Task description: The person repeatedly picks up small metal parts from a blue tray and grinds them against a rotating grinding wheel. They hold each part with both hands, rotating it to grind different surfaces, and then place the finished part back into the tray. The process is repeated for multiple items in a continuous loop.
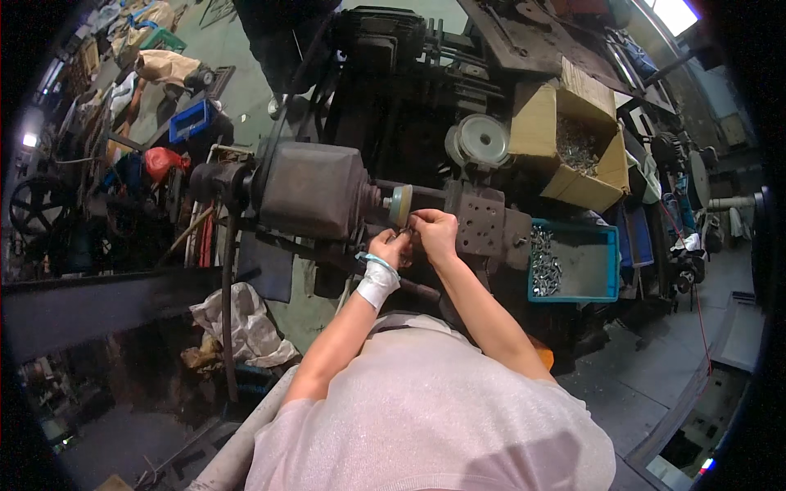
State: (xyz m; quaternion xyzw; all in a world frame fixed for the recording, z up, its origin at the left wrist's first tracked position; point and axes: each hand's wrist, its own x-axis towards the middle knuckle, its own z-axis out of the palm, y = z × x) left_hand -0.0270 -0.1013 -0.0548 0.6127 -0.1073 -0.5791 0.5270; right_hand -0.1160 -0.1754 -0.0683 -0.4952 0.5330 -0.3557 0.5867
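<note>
A round wheel, pale green and tan at its rim, sits on the spindle of a dark machine. Just right of its front edge, my right hand has its fingers pinched together. My left hand, with a white wrap and a light blue band at the wrist, is closed close beside it, a little lower. Both hands meet near the wheel's lower edge. Whatever small piece they hold is hidden by the fingers.
A teal tray with small shiny metal parts stands at my right. Behind it is an open cardboard box with metal bits. A drilled metal block is right of my hands. Someone's dark-clothed legs show beyond the machine.
</note>
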